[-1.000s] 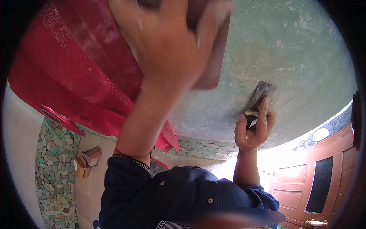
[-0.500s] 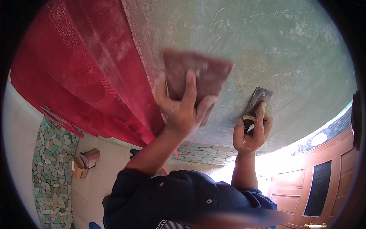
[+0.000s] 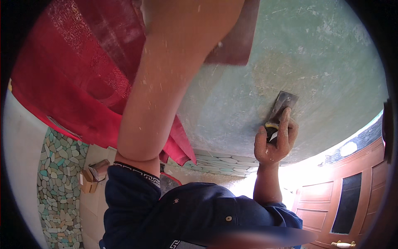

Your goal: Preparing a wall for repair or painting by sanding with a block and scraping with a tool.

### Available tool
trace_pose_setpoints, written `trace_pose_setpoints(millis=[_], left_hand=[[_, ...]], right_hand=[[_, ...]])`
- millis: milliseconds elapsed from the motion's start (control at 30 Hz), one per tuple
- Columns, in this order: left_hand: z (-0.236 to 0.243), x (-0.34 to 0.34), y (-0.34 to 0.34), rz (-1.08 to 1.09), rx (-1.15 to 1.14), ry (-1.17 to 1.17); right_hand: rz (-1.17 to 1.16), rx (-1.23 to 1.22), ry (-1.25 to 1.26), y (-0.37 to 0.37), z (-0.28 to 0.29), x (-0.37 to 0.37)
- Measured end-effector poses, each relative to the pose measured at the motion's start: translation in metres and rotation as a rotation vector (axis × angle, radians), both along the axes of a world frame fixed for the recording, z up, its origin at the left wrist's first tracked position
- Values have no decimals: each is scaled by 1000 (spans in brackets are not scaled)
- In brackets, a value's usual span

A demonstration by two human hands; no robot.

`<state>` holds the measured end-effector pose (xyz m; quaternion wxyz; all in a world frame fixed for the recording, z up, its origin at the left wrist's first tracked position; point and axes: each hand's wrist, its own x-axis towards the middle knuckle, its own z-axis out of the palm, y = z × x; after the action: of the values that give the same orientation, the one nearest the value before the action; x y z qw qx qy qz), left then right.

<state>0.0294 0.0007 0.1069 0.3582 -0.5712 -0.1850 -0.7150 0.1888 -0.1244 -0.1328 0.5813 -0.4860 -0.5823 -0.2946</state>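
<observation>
My left arm (image 3: 159, 83) stretches to the top edge. A brown flat pad (image 3: 234, 50) shows beside my left hand (image 3: 188, 12), against the mottled grey-green surface (image 3: 327, 70); that hand's fingers are out of sight. Lower right, my right hand (image 3: 273, 143) is closed on a small metal trowel (image 3: 284, 103) with a dark handle, held near the same surface. Red sheeting (image 3: 70, 83) with a loose lower flap lies along the surface's left side.
Pebble-mosaic flooring (image 3: 58, 182) and pale tiles (image 3: 91, 207) show lower left, with a cardboard box (image 3: 87, 182). A wooden door (image 3: 315, 191) with a dark panel stands lower right, beside bright light. A band of stone (image 3: 222, 164) borders the surface's lower edge.
My left hand and the pad came down to the middle half a second ago and are now back up at the top edge. My right hand and trowel have shifted only slightly.
</observation>
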Motion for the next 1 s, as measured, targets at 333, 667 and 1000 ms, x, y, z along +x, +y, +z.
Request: trace_pose_setpoints(millis=[333, 667, 1000], left_hand=[[-252, -12, -22, -49, -459, 214], [-199, -4, -21, -67, -417, 168], [-52, 2, -21, 27, -224, 52]], right_hand=[[-11, 16, 11, -3, -3, 3], [-19, 30, 10, 0, -1, 2], [2, 2, 9, -2, -4, 2]])
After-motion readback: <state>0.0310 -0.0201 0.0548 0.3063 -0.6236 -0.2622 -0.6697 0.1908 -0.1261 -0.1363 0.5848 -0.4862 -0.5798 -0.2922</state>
